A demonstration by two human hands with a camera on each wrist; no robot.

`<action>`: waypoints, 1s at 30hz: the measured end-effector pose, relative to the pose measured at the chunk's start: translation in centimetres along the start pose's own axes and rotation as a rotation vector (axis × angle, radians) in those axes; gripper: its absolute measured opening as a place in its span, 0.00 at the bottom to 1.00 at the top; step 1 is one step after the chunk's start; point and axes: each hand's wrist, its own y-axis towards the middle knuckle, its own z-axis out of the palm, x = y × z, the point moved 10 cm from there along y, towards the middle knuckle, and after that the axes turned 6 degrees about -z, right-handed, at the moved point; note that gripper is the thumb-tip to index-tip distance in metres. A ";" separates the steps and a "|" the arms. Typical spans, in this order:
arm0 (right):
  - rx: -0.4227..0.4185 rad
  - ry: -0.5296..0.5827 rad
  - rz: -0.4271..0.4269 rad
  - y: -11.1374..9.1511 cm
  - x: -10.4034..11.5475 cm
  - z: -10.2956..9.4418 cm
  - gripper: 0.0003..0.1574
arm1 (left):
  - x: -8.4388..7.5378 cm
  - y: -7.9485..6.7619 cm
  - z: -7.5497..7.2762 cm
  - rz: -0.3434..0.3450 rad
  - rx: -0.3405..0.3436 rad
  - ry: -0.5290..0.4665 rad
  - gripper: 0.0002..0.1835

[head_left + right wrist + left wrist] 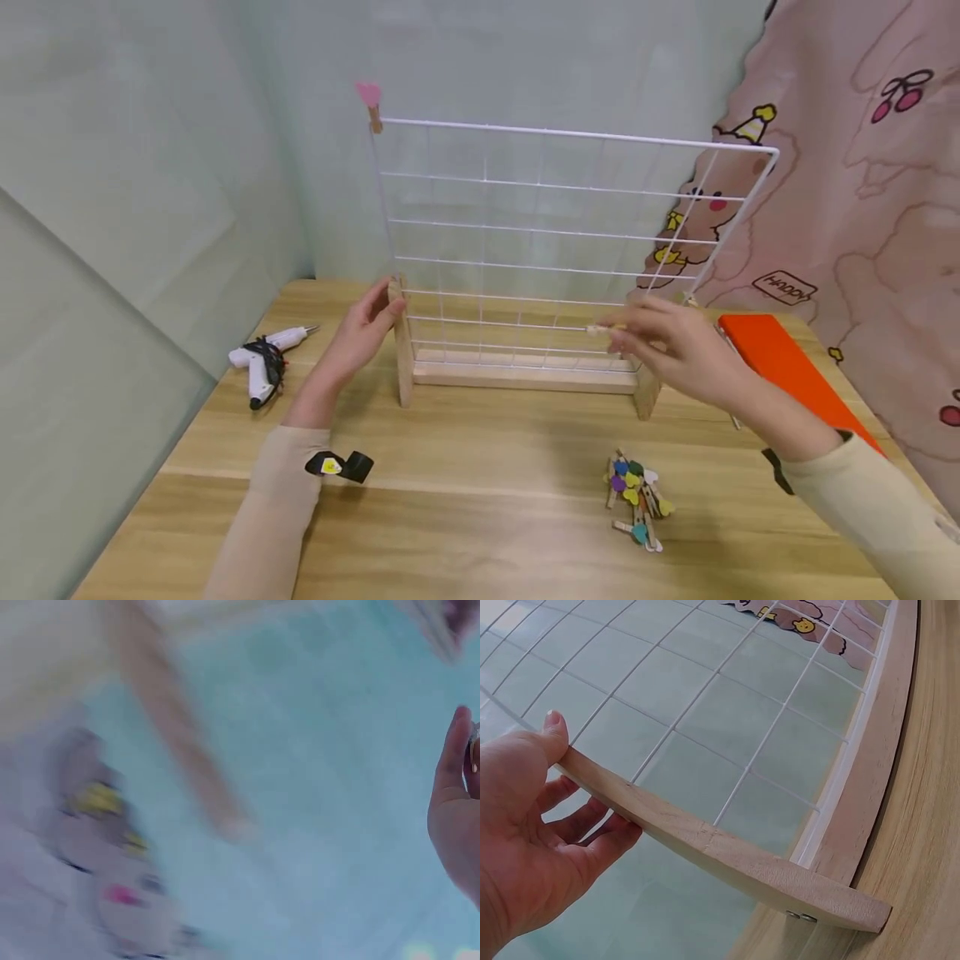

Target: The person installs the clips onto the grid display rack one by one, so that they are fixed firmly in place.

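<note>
A white wire grid stands upright in a wooden base. My left hand grips the top of the base's left wooden side post; in the left wrist view, thumb and fingers of the hand lie on either side of the post. Before the grid's lower right part, my right hand pinches a small clothespin with a pale end. At the right wrist view's edge only part of that hand shows, and the view is blurred. One clothespin with a pink heart sits on the grid's top left corner.
A pile of small clothespins with coloured hearts lies on the table, front right. To the left is a white glue gun with its black cord bundled. A flat orange object lies on the right, near a pink patterned cloth.
</note>
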 end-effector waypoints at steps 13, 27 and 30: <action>-0.108 0.149 -0.094 19.0 6.4 -4.4 0.13 | 0.8 -0.3 -0.8 -0.039 -0.019 0.054 0.34; -0.177 0.273 0.178 25.1 4.5 -4.6 0.13 | -1.4 -0.8 0.4 -0.003 0.043 -0.007 0.30; -0.163 0.152 0.155 25.8 4.2 -4.7 0.10 | -2.7 -1.4 0.6 0.002 0.041 0.002 0.29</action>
